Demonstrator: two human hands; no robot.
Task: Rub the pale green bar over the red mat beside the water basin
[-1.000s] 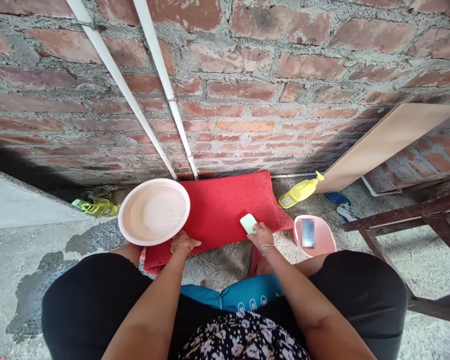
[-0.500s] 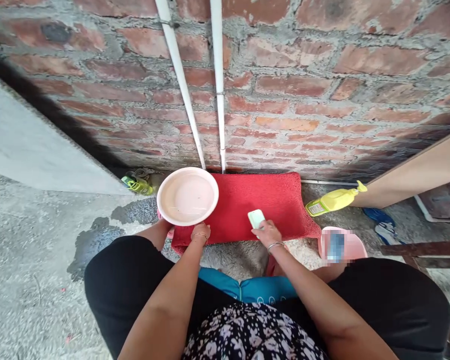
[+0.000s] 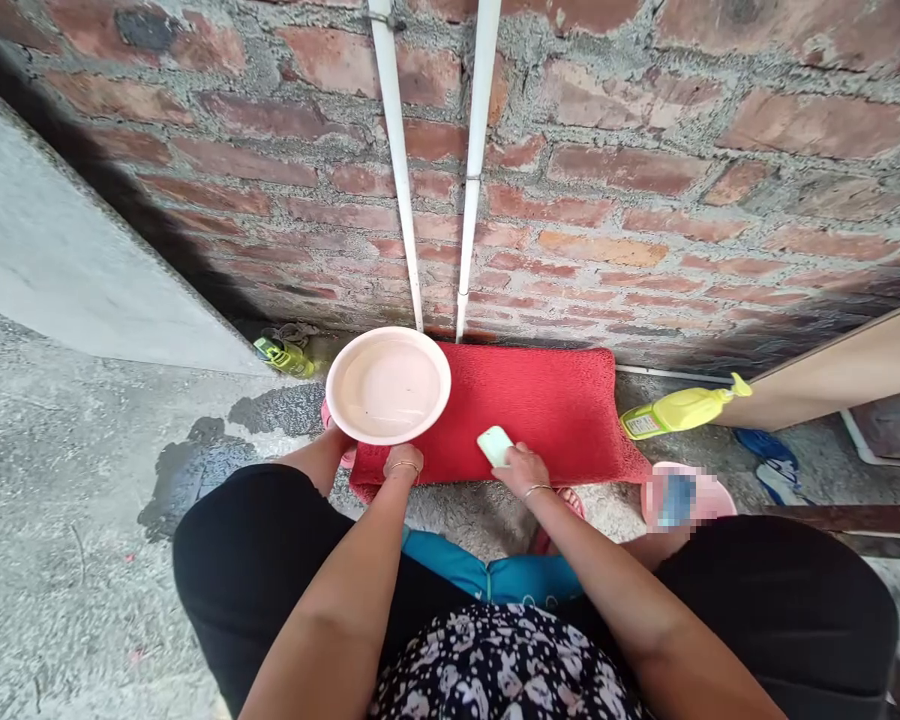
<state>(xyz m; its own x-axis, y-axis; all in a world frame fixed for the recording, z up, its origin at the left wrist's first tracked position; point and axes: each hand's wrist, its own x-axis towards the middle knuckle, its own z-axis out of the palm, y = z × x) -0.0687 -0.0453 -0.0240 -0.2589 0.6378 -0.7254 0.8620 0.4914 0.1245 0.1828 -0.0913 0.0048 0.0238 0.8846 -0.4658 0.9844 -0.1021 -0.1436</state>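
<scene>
While R hand [image 3: 525, 470] grips grn block [image 3: 493, 445], fingers closed, over red mat [image 3: 540, 405], L hand [image 3: 403, 463] sits at its front edge nr basin [image 3: 382, 438]; L grip: can't tell.

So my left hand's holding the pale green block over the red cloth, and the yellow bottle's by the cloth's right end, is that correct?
Not quite: the head view shows your right hand, not your left hand, holding the pale green block over the red cloth. The yellow bottle is by the cloth's right end.

free room above red cloth [image 3: 544, 400], basin [image 3: 388, 385] blocking left, brick wall [image 3: 600, 185] behind
</scene>
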